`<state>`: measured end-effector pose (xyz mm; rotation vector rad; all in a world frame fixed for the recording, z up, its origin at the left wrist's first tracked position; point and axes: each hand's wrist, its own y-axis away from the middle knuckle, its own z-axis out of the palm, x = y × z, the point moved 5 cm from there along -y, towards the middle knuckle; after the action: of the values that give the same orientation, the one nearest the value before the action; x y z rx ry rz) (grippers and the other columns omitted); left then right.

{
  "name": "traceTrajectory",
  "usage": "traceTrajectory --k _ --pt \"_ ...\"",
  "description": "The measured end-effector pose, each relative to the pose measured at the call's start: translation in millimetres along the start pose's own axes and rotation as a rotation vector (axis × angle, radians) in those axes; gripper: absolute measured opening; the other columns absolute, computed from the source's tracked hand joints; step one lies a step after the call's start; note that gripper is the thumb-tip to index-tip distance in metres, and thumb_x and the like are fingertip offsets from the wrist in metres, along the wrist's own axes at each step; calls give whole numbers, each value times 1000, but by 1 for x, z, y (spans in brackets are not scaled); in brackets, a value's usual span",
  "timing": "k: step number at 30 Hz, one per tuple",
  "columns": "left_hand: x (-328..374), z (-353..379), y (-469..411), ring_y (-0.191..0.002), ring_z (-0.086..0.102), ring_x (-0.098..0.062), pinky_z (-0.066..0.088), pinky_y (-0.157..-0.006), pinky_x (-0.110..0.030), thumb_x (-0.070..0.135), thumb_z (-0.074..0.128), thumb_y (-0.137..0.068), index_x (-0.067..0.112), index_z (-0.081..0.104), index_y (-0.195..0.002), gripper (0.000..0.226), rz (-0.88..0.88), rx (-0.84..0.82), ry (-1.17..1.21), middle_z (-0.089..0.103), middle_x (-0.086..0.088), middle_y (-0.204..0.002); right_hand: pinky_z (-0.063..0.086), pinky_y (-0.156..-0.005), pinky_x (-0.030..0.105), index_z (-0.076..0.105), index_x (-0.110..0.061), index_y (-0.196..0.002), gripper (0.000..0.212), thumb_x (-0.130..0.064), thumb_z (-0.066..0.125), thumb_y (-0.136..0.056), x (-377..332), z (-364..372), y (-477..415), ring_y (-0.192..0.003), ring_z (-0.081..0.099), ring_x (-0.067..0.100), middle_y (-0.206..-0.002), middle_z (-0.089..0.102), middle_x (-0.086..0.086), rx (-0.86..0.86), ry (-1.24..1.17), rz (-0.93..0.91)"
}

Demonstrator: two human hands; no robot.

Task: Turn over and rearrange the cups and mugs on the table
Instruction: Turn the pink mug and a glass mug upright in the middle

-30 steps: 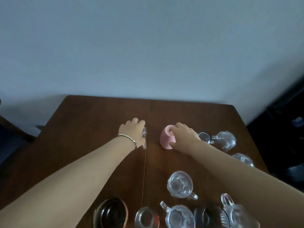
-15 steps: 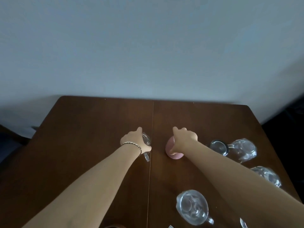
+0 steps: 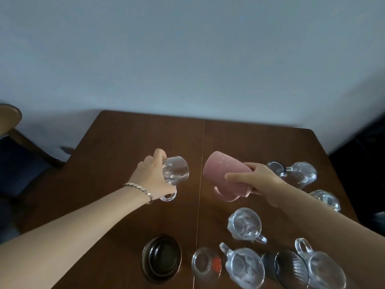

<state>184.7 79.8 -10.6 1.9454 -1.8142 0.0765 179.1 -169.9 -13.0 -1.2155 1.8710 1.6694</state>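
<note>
My left hand [image 3: 151,177], with a bracelet at the wrist, grips a clear glass mug [image 3: 176,172] lifted off the brown table [image 3: 125,147] and tipped on its side, handle pointing down towards me. My right hand [image 3: 257,182] holds a pink mug [image 3: 224,174], also raised and tilted sideways, its base towards the table's centre seam and its handle underneath. The two mugs hang side by side, a little apart, on either side of the seam.
Several clear glass mugs stand at the right [image 3: 302,174] and near me [image 3: 244,224]. A dark bowl-like cup [image 3: 161,258], a small glass with a red mark [image 3: 206,262] and a dark ribbed cup [image 3: 290,268] line the near edge. A wooden chair [image 3: 10,119] is at far left.
Both hands lifted their mugs off the table and tipped them sideways; before, both mugs were down on the table under my hands. The view also tilted down, showing the near row again.
</note>
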Motion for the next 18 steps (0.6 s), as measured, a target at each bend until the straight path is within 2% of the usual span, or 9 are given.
traceTrajectory --k 2,3,5,8,11,13,14,16,18 --pt "-7 -1 16 -102 54 -24 54 -79 -32 23 77 -62 24 32 -134 84 0 -47 -37 46 -6 -117 53 -84 35 56 -2 -119 78 -25 88 -53 11 16 14 -97 63 26 -107 64 11 -185 -188 81" --pt "-10 -2 23 -107 53 -25 54 -83 -34 22 77 -63 25 29 -139 90 -5 -68 -52 44 -6 -123 52 -83 34 56 -1 -117 75 -24 87 -53 15 23 21 -96 63 26 -106 64 13 -261 -253 106" --pt "-17 -4 36 -113 51 -25 53 -87 -34 20 75 -64 23 29 -142 91 -24 -83 -60 40 -6 -131 53 -73 29 56 -2 -113 69 -25 79 -52 19 34 33 -90 63 23 -101 64 12 -358 -296 113" --pt "-28 -11 53 -112 53 -25 53 -83 -32 12 74 -64 20 34 -140 86 -72 -71 -39 40 -5 -132 56 -65 25 56 0 -113 74 -23 78 -46 18 41 46 -84 65 21 -98 65 11 -409 -192 32" --pt "-38 -14 65 -93 56 -23 53 -72 -30 4 75 -61 19 40 -133 82 -94 -52 -12 42 -5 -127 59 -61 26 51 -5 -115 68 -10 76 -52 17 42 51 -87 65 23 -105 63 12 -319 -145 -51" --pt "-47 -14 71 -86 55 -23 54 -67 -31 2 75 -57 19 41 -129 82 -111 -52 0 42 -5 -123 58 -61 26 50 -16 -112 65 -7 75 -52 18 45 48 -91 63 22 -105 61 8 -232 -173 -118" --pt "-51 -14 73 -85 55 -24 54 -66 -31 2 76 -56 20 42 -128 82 -119 -51 4 42 -5 -122 58 -64 28 51 -20 -109 66 -6 77 -50 19 47 45 -93 62 22 -104 60 7 -190 -185 -151" --pt "-57 -16 76 -87 54 -24 53 -65 -31 4 78 -55 21 42 -127 82 -127 -41 6 41 -5 -123 58 -73 36 50 -20 -117 79 -9 84 -47 25 52 35 -101 61 27 -110 60 10 -108 -188 -166" --pt "-62 -17 77 -92 55 -24 53 -68 -31 7 80 -58 21 41 -128 81 -127 -25 -2 42 -6 -125 56 -74 36 47 -16 -123 78 -10 87 -56 33 59 25 -103 61 28 -112 60 10 -18 -168 -150"
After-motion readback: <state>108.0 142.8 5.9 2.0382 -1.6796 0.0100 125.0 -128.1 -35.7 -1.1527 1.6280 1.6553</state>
